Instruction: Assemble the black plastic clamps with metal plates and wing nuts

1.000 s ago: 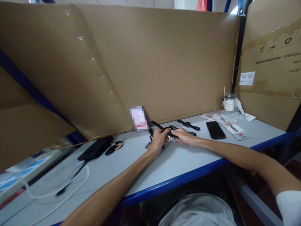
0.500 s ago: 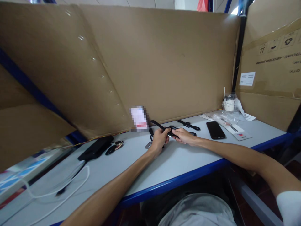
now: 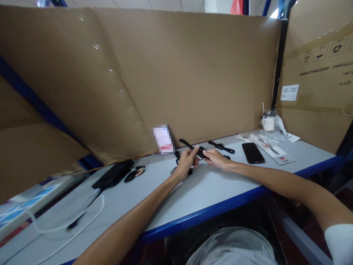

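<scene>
Both my hands hold a black spokeshave [image 3: 186, 144] above the table, its long handle slanting up to the left and a silvery blade edge showing at its middle. My left hand [image 3: 186, 163] is closed around the body, thumb on top. My right hand [image 3: 216, 159] grips the other side, fingers pressed together; the far handle end shows past its knuckles. Partly hidden behind my left hand lies another black tool [image 3: 177, 156], with a small grey metal piece [image 3: 173, 170] beside it. A second black spokeshave [image 3: 221, 147] lies on the table behind my right hand.
A black phone [image 3: 253, 152] lies right of my hands, near plastic packaging [image 3: 264, 138] and a wrapped cup [image 3: 268, 122]. A lit, blurred screen [image 3: 163, 139] leans on the cardboard wall [image 3: 176, 73]. Leftward are a black box [image 3: 113, 175], keys [image 3: 134, 173] and a white cable [image 3: 102, 206].
The spokeshave has turned slightly in my hands, its left handle now a little higher and further right. My left thumb has moved up slightly. Everything else stays put.
</scene>
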